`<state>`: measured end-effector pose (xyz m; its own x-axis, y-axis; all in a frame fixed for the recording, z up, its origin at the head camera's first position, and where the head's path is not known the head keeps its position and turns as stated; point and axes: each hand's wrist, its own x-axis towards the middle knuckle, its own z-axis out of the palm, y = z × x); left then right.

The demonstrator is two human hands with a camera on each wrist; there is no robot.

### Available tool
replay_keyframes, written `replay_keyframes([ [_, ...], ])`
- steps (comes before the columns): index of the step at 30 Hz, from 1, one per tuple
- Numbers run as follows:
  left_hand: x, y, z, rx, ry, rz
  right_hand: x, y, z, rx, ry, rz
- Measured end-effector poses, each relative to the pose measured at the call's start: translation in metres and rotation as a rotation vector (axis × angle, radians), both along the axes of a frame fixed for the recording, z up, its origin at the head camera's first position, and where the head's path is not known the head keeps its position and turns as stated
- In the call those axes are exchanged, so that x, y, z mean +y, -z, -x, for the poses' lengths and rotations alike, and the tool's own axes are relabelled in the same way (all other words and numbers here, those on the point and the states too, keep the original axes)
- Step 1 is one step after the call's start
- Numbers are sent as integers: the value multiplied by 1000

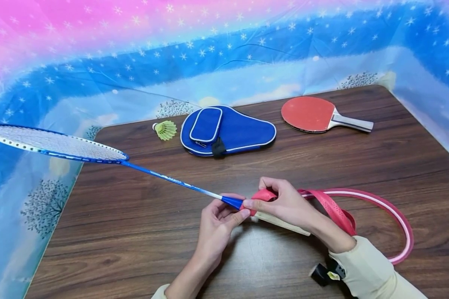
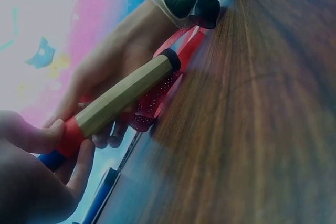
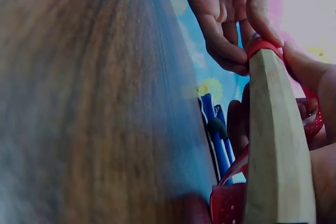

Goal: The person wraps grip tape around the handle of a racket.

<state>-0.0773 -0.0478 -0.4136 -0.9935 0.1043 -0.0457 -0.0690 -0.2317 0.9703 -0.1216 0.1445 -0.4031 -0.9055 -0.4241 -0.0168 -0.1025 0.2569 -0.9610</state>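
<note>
A blue and white badminton racket [image 1: 172, 179] slants up to the left, its strung head over the table's left edge. My left hand [image 1: 214, 230] pinches it around the blue cone where the shaft meets the bare wooden handle [image 2: 126, 98]. Red perforated grip tape [image 1: 333, 207] wraps the handle's top end just below the cone. My right hand [image 1: 292, 205] pinches this tape between thumb and fingers, close beside the left fingertips. From there the loose tape trails right in a twist and a wide loop. In the right wrist view, the handle [image 3: 274, 140] shows bare wood below the red band.
Along the back of the brown wooden table [image 1: 134, 232] lie a yellow-green shuttlecock [image 1: 165, 130], a blue paddle case [image 1: 243, 128] with white piping, and a red table tennis paddle [image 1: 308, 114]. A snowflake-patterned cloth [image 1: 224, 50] hangs behind.
</note>
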Motion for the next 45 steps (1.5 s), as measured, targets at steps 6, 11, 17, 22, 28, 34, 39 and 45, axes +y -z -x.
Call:
replay_keyframes([
  [6, -1, -1, -1, 5, 2, 31, 3, -1, 2, 11, 11, 23],
  [11, -1, -1, 0, 6, 13, 31, 3, -1, 3, 45, 50, 13],
  [17, -2, -3, -1, 26, 27, 41, 1, 0, 3, 110, 90, -32],
  [22, -2, -1, -1, 93, 40, 16, 0, -1, 1, 179, 100, -56],
  [28, -1, 0, -1, 184, 39, 11, -3, -3, -1, 57, 77, 20],
  [34, -1, 0, 0, 189, 49, 7, -6, -3, -2, -39, 87, 57],
  [39, -1, 0, 0, 180, 59, -8, -6, -2, -2, -4, 114, 45],
  [45, 2, -1, -1, 142, 58, -24, -6, -3, -4, 161, 171, -42],
])
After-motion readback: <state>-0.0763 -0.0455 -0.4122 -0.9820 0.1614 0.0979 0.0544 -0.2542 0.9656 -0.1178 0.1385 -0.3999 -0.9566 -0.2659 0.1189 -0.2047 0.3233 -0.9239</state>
